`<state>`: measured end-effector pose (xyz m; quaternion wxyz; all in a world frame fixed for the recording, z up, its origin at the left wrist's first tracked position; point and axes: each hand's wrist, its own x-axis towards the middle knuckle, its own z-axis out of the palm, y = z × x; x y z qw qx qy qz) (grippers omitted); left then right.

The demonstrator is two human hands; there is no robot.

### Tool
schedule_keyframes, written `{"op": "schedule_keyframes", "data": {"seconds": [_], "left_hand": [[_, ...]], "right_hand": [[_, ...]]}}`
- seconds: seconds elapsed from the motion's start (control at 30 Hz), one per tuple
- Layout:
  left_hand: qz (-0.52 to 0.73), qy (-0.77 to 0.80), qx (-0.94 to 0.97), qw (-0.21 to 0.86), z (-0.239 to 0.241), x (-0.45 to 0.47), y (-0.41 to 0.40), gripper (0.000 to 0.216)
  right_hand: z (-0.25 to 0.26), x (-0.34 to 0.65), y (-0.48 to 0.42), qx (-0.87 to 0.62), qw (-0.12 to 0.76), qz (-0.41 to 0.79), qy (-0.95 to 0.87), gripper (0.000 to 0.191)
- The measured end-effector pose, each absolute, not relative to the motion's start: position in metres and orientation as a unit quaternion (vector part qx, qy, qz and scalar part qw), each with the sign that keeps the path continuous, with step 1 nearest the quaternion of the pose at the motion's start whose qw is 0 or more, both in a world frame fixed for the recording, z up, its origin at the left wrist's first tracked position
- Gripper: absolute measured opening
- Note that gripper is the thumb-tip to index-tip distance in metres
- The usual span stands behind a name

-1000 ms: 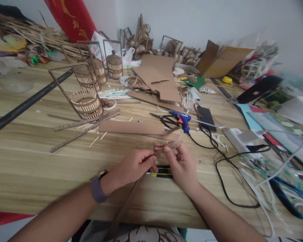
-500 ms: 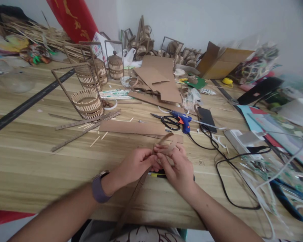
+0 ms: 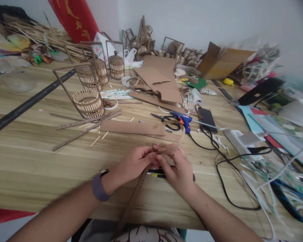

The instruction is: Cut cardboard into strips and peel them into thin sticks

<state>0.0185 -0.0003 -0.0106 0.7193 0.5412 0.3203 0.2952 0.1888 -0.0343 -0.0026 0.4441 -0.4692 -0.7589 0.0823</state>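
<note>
My left hand wears a purple watch band and pinches a narrow brown cardboard strip. The strip runs down from the fingers over the table edge to my lap. Close against it, my right hand has its fingers bent over the strip's upper end, the fingertips of both hands meeting. A thin, blurred paper curl rises beyond the right fingers. Beneath the hands lies a black and yellow tool, mostly covered. A flat cardboard piece rests just beyond them.
Ahead lie black scissors, a blue glue gun and a phone. Slatted baskets stand at left near cut cardboard strips. Cardboard sheets are stacked at the back. Cables trail from a power strip at right.
The curled paper piece above my right hand has swung to the right and become a faint blur. My right fingers have flattened over the strip. My left hand has hardly shifted.
</note>
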Motion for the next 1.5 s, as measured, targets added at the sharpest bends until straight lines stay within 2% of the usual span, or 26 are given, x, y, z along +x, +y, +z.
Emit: {"op": "schedule_keyframes", "data": {"seconds": [0.2,0.33,0.43,0.63,0.77,0.87,1.0,1.13,1.27,1.4,1.5], "left_hand": [[0.290,0.336,0.605,0.661,-0.002,0.018,-0.005,0.045],[0.255,0.359,0.651,0.618,0.004,0.017,-0.007,0.033],[0.252,0.361,0.661,0.608,0.001,0.017,-0.006,0.034],[0.290,0.328,0.579,0.688,-0.009,0.019,-0.002,0.051],[0.307,0.341,0.578,0.674,-0.009,0.019,-0.003,0.047],[0.310,0.347,0.609,0.643,-0.008,0.019,-0.005,0.040],[0.307,0.363,0.657,0.585,-0.006,0.017,-0.008,0.029],[0.285,0.359,0.704,0.542,-0.004,0.016,-0.007,0.028],[0.282,0.360,0.702,0.546,-0.004,0.016,-0.005,0.029],[0.276,0.349,0.700,0.558,-0.002,0.015,-0.005,0.030],[0.265,0.333,0.704,0.569,0.003,0.015,-0.007,0.031]], "right_hand": [[-0.002,0.188,-0.033,-0.486,0.447,0.079,-0.747,0.008],[-0.004,0.187,-0.035,-0.534,0.493,0.205,-0.655,0.013],[-0.007,0.187,-0.034,-0.532,0.518,0.270,-0.613,0.017],[-0.005,0.189,-0.035,-0.496,0.478,0.136,-0.711,0.009],[-0.004,0.189,-0.033,-0.470,0.455,0.081,-0.752,0.003],[-0.003,0.188,-0.033,-0.480,0.456,0.085,-0.744,0.007],[-0.004,0.187,-0.034,-0.513,0.482,0.197,-0.682,0.006],[-0.003,0.186,-0.032,-0.523,0.534,0.324,-0.580,0.023],[-0.001,0.185,-0.030,-0.520,0.544,0.378,-0.539,0.029],[0.001,0.186,-0.026,-0.502,0.545,0.446,-0.503,0.029],[0.004,0.191,-0.017,-0.474,0.576,0.507,-0.431,0.027]]}}
